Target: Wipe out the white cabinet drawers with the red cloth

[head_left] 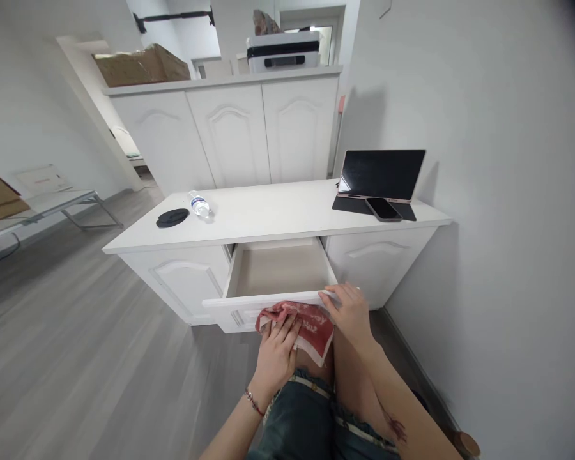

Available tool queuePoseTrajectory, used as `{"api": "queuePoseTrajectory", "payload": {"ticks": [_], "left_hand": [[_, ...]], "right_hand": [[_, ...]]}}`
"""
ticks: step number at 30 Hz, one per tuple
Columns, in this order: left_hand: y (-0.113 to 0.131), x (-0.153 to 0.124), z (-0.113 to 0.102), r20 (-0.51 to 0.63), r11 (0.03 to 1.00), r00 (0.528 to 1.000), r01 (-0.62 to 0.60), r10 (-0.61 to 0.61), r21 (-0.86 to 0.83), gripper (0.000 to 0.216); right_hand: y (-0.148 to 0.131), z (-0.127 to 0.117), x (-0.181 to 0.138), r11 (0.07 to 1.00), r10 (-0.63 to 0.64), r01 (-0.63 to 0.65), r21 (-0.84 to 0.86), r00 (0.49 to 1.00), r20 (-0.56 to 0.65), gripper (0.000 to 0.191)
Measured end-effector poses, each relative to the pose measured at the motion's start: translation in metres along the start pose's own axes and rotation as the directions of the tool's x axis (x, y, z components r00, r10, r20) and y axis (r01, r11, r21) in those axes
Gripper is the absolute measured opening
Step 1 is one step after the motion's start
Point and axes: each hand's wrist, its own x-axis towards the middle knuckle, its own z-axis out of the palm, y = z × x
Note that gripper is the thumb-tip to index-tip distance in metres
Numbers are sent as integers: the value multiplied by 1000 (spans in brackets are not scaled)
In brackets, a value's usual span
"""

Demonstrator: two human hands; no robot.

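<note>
Pressing your left hand (278, 345) onto the red cloth (319, 327), you have it against the front of the pulled-out drawer (256, 299), fingers nearly straight and slightly parted; whether they pinch a fold cannot be told. They cover part of the cloth's pale lettering, which is hard to read. Your right hand (351, 313) is half curled at the drawer's top edge, near its right end — some fingertips are hidden, so you cannot tell how firmly it grips. Above, on the white desk (273, 211), a phone (383, 209) hides part of the base of a dark screen (382, 172). Leftward, a cardboard box (0, 201) is cut off — as is a brown object (467, 443) low on the right, too partial to identify.
</note>
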Motion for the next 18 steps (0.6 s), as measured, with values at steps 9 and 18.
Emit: {"api": "queuePoseTrajectory", "payload": {"ticks": [9,18], "left_hand": [[-32,-34,2,-193,970,952,222,-239,-102,56],[-82,-111,2,-164,440,483,541,-860,-716,48]], "right_hand": [[-2,-1,0,1000,-24,24,-5,999,-22,25],[3,4,8,999,-29,29,-28,1000,-3,30]]}}
